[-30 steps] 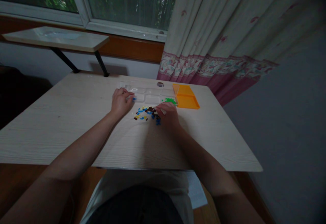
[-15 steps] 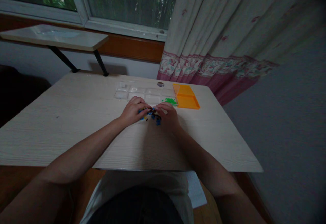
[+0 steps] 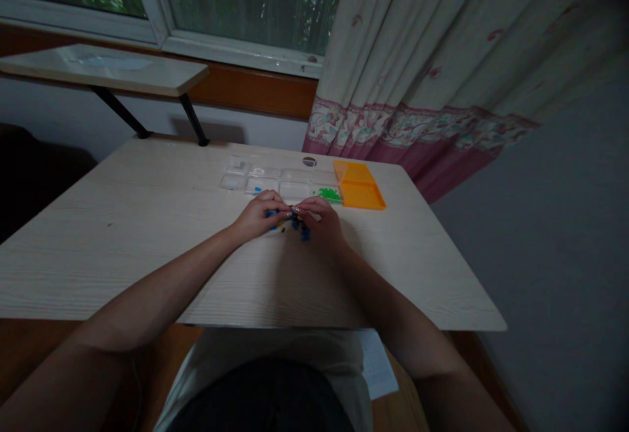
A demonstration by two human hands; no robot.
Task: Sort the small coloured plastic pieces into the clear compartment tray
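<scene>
Several small blue, black and yellow pieces (image 3: 305,234) lie in a loose pile on the table. My left hand (image 3: 259,216) rests at the pile's left side, thumb and fingers drawn together over it. From the right, my right hand (image 3: 322,221) meets it, its fingertips pinched and almost touching the left ones. What sits between the fingertips is too small to make out. Just beyond the hands is a clear plastic compartment box (image 3: 293,191). Green pieces (image 3: 329,195) fill its near right compartment, and a blue piece (image 3: 258,189) lies in another near compartment.
An orange lid (image 3: 361,186) lies open at the box's right end. Behind the box is a dark round spot (image 3: 309,162) on the table (image 3: 147,235). A raised shelf (image 3: 113,71) on black legs stands back left; a curtain (image 3: 393,91) hangs behind.
My left hand has drawn slightly down, away from the box, and a blue piece now shows in a near compartment. My right hand stays nearly in place, fingers shifting a little.
</scene>
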